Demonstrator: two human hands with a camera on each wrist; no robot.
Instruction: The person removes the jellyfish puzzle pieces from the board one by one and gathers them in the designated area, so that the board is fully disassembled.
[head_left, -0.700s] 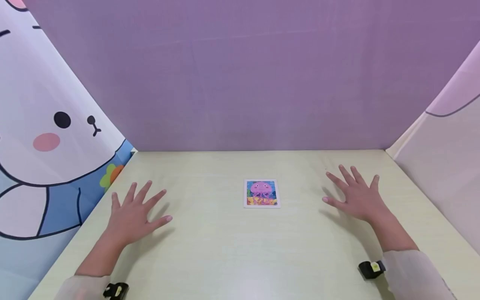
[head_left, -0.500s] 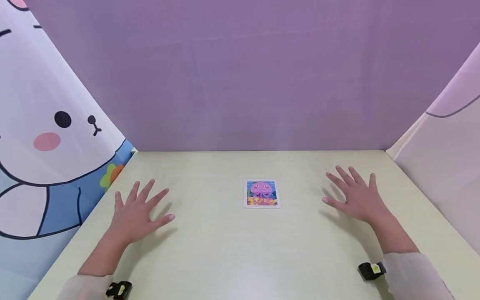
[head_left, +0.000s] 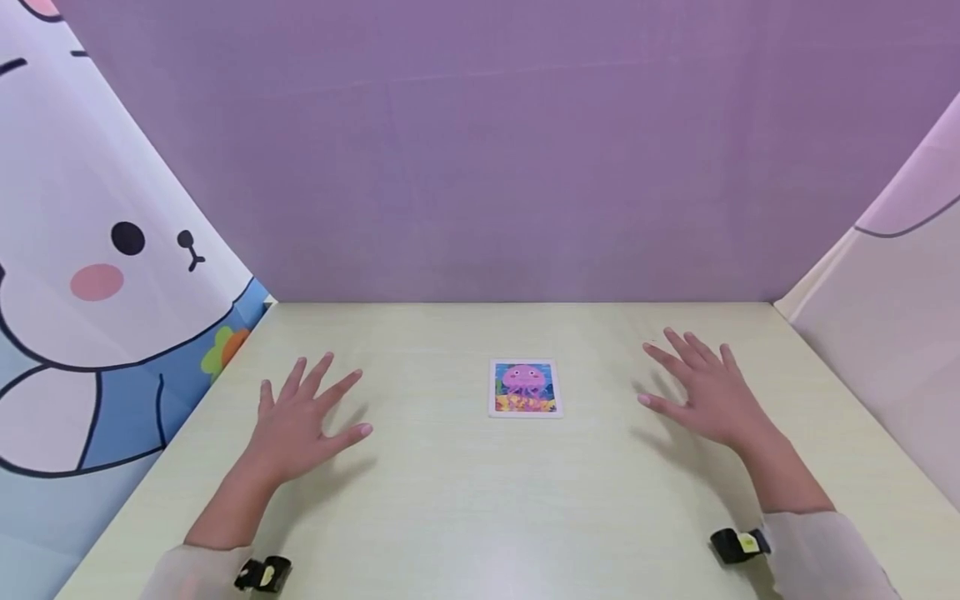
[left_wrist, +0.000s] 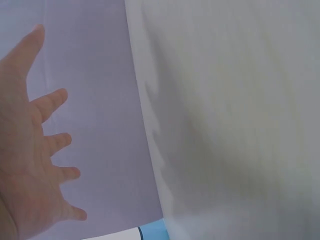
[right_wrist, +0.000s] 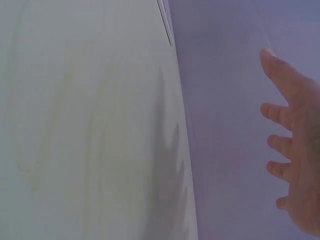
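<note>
A square picture card [head_left: 525, 388] with a white border and a pink jellyfish on it lies flat on the pale table [head_left: 465, 492]. To its left, my left hand [head_left: 296, 429] hovers above the tabletop with fingers spread, holding nothing. On the other side my right hand [head_left: 708, 396] is held over the table, fingers also spread and nothing in it. Both hands are apart from the card. In the left wrist view the left palm [left_wrist: 25, 155] shows bare; the right wrist view has the right hand [right_wrist: 300, 150] with its fingers extended.
Behind the table rises a purple cloth wall [head_left: 510, 150]. A cloth printed with a cartoon animal [head_left: 97, 200] borders the left side, and a pale cloth [head_left: 892, 333] the right. Small black wrist devices sit at each sleeve [head_left: 817, 550].
My left hand has moved to the right, toward the card. My right hand has shifted slightly left. The card lies where it was, and the view has turned a little.
</note>
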